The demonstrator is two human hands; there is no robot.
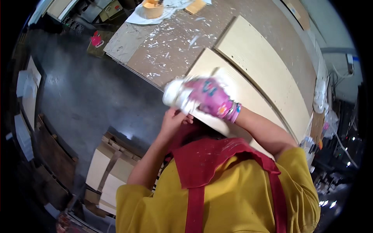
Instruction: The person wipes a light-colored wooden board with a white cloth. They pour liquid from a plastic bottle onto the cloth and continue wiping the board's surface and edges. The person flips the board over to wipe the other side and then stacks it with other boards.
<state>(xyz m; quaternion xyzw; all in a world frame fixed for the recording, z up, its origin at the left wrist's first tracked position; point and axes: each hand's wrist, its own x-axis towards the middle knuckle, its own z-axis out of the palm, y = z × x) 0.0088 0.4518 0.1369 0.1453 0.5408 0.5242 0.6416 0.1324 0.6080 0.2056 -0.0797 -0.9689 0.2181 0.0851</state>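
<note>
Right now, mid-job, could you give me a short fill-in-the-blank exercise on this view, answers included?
The right hand wears a pink, patterned ____.
The blurred material just beyond the left hand is ____.
The number of long pale boards on the table is ____.
The apron is ____.
Missing words: glove; white; two; red.

Two pale tabletop boards (268,73), one tub (154,12)

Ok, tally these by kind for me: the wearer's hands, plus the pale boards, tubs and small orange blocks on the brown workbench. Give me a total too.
Hands: 2 (left hand, right hand)
Pale boards: 2
Tub: 1
Small orange block: 1
Total: 6
</note>
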